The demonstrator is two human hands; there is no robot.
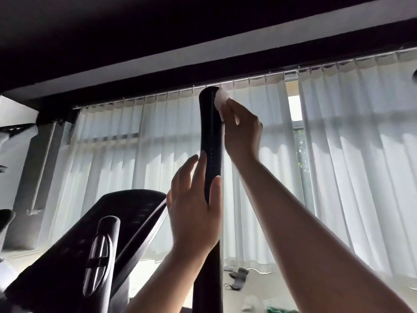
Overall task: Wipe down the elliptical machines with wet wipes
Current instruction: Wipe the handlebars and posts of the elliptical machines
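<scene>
White curtains (338, 143) backlight the view under a dark ceiling beam (158, 53). Your right hand (242, 132) pinches a wet wipe (220, 99) against the right side of the upright black handle (211, 132), near its top end. Your left hand (194, 204) rests lower on the same handle, fingers straight, thumb laid along its front. Elliptical console (126, 213) sits lower left; a second handle (101, 256) stands before it.
</scene>
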